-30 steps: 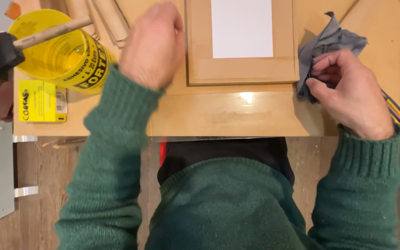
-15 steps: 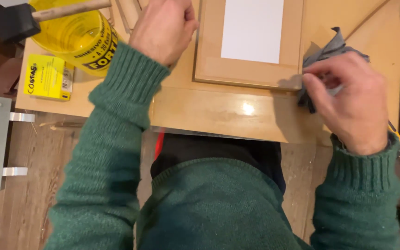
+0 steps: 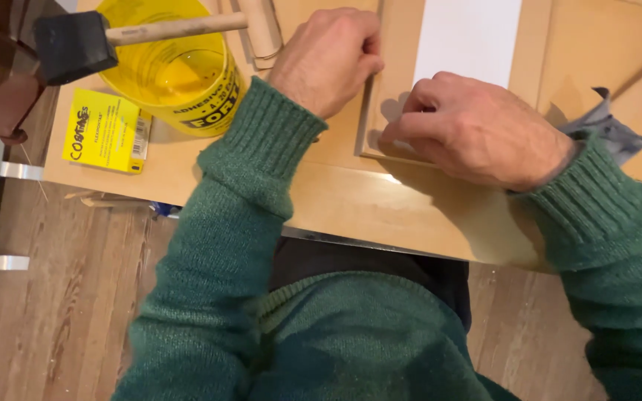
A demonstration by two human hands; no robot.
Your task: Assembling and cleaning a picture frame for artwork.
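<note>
Wood is what both hands are on — a flat wooden frame (image 3: 391,111) with a white panel (image 3: 468,37) in its middle, lying on the pale wooden table (image 3: 351,204) near the front edge. The left hand (image 3: 328,56) is curled into a loose fist and rests on the frame's left side, most likely to keep it from sliding. The right hand (image 3: 477,126) sits on the bottom left corner of the frame with its fingers bent down and pressed to the wood; I cannot tell if something small is pinched under them. Behind the right wrist a grey cloth (image 3: 607,130) lies crumpled on the table, not held by anyone. To the left of the frame stands a yellow tub (image 3: 176,74), open at the top, and a foam brush (image 3: 72,44) with a wooden handle lies across its rim — a handy place to park it so the black tip stays off the table. Just beside the tub, close to the table's left edge, lies a small yellow box (image 3: 105,132). Some wooden sticks (image 3: 261,30) lie at the back, between the tub and the left hand.
</note>
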